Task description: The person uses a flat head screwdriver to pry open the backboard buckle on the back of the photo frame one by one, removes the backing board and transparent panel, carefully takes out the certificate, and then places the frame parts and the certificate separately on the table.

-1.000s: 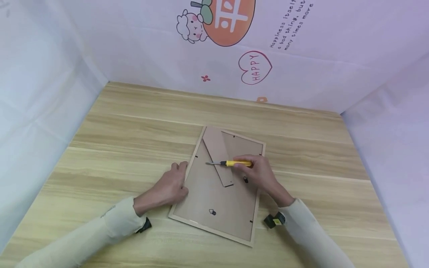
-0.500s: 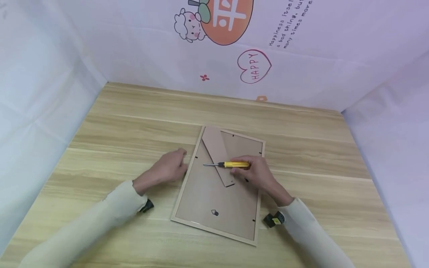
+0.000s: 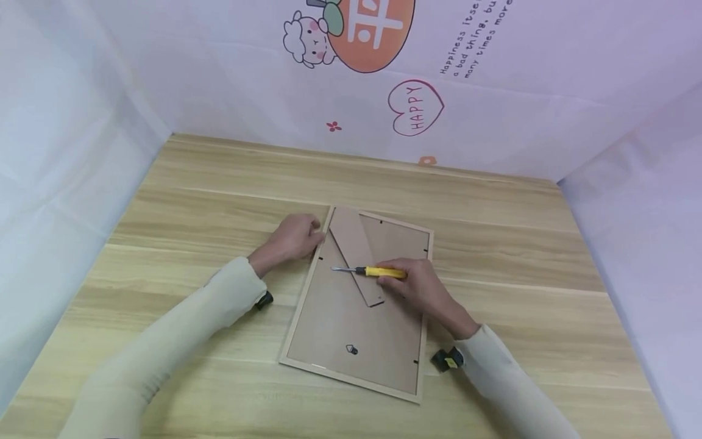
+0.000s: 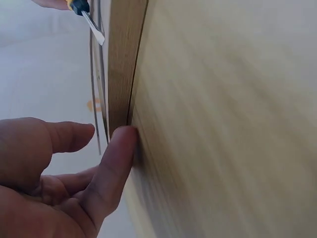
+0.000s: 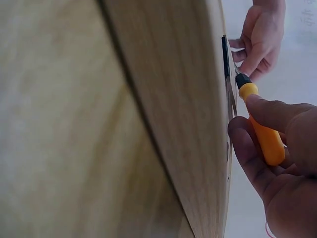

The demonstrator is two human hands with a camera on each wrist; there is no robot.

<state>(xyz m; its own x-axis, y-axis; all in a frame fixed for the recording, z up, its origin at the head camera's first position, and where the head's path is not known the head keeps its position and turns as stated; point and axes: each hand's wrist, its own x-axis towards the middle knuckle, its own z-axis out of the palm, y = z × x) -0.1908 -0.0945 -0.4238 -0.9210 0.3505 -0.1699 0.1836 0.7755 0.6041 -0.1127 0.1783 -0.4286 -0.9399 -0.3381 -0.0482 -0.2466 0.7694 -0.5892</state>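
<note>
A picture frame [image 3: 340, 323] lies face down on the wooden table, its brown backboard up. A hinged stand leg [image 3: 353, 247] slants across the board. My right hand [image 3: 425, 289] grips a flat-head screwdriver [image 3: 386, 272] by its yellow handle, thumb and fingers around it. The metal shaft points left over the leg, above the backboard. My left hand [image 3: 293, 236] is at the frame's upper left edge. In the left wrist view, one fingertip [image 4: 124, 136] is right at the wooden side of the frame, low by the table, with the thumb apart from it.
Small black tabs [image 3: 415, 361] sit along the frame's inner edge. A hanging ring [image 3: 352, 349] is fixed low on the backboard. The table [image 3: 219, 183] ends at a printed white cloth wall [image 3: 247, 91] behind, with more white cloth at both sides.
My left hand has let go of the frame's left side and moved up along it to near the top corner. The frame turned slightly. My right hand still holds the screwdriver, barely moved.
</note>
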